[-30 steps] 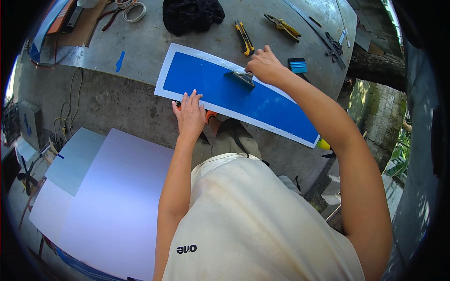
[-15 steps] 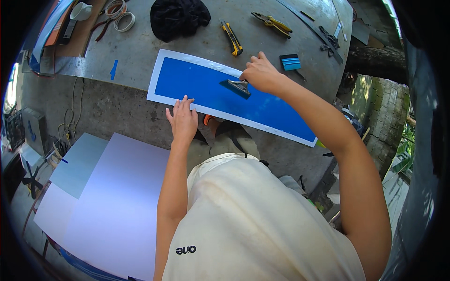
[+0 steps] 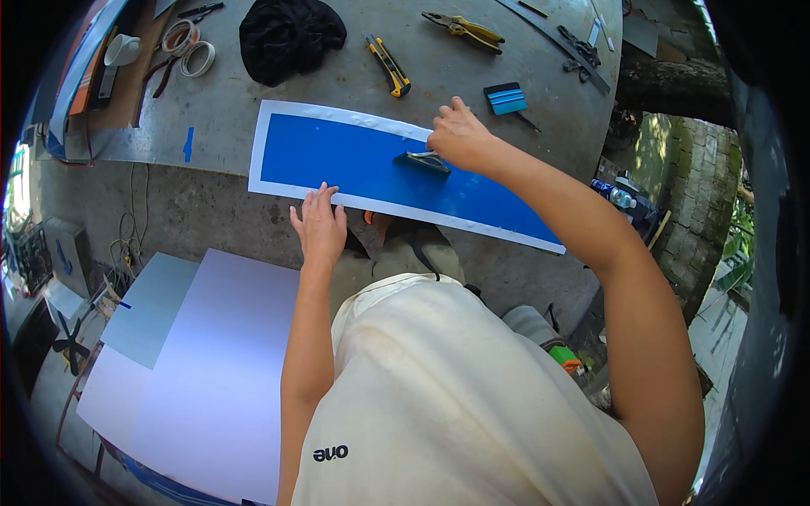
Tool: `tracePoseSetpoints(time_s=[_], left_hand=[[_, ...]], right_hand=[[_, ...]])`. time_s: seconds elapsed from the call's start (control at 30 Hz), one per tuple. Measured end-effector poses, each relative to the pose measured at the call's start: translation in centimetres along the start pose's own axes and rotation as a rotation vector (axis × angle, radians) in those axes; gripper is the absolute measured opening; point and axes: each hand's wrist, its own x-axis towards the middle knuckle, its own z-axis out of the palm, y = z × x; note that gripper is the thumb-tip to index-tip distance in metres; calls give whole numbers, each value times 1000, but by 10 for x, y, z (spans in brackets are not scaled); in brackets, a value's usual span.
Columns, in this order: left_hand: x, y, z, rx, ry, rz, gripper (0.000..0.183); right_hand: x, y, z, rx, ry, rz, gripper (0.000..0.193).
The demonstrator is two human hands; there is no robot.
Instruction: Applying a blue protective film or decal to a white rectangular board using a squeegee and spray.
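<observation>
A long blue panel [image 3: 337, 156] with a white border lies across the near edge of the metal worktable. My right hand [image 3: 462, 139] is closed around a squeegee [image 3: 424, 164], its dark wide blade against the blue surface near the middle of the panel. The fingers hide most of the squeegee's handle. On the panel's near white border, left of the squeegee, my left hand [image 3: 321, 226] lies with fingers spread, holding nothing. Small bumps show along the far white border.
Beyond the panel lie a black cloth [image 3: 291, 40], a yellow utility knife [image 3: 388, 66], pliers [image 3: 464, 30], a blue scraper [image 3: 506, 99] and a metal ruler [image 3: 557, 42]. Tape rolls [image 3: 197, 59] sit at far left. White sheets [image 3: 219, 363] are stacked lower left.
The view has shifted, so tabletop things appear further left. The squeegee has moved slightly right along the panel and its blade looks more tilted. My left hand stays on the near border.
</observation>
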Motion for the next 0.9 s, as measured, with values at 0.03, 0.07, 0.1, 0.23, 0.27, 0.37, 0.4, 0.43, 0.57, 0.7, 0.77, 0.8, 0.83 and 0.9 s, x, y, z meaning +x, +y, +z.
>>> tracePoseSetpoints(time_s=[0.03, 0.07, 0.1, 0.23, 0.27, 0.37, 0.4, 0.43, 0.57, 0.7, 0.77, 0.8, 0.83, 0.9], left_hand=[[-1, 1, 0, 0, 1, -1, 38], [-2, 1, 0, 3, -4, 2, 38], [-3, 2, 0, 4, -6, -1, 38], [-5, 4, -1, -26, 27, -5, 37], [-6, 4, -2, -34, 22, -14, 37], [-9, 5, -4, -36, 17, -16, 36], [-10, 5, -5, -32, 19, -20, 36], [-11, 6, -6, -31, 29, -9, 36], [-14, 6, -10, 7, -1, -16, 36], [-17, 7, -12, 16, -4, -29, 36], [-21, 9, -12, 4, 10, 16, 34], [-23, 10, -11, 6, 7, 17, 34], [-24, 10, -11, 14, -7, 21, 34], [-27, 11, -11, 28, -25, 31, 34]], right_hand=[[1, 4, 1, 0, -5, 14, 20], [0, 13, 0, -17, 30, 59, 20], [-2, 24, -1, -44, 31, 114, 21], [-18, 41, -7, -79, 80, 183, 21], [-22, 36, -5, 9, 104, 156, 22], [-27, 15, 3, 47, -1, 5, 20], [-28, 15, 6, 17, -30, 12, 16], [-30, 16, 9, -20, 24, 56, 16], [-45, 47, 17, -99, 74, 189, 13], [-62, 38, 31, 80, 194, 117, 14], [-68, 26, 41, 81, 86, 61, 13], [-71, 28, 45, 81, 55, 86, 13], [-74, 30, 49, 58, 59, 126, 13], [-81, 43, 52, 3, 144, 239, 14]])
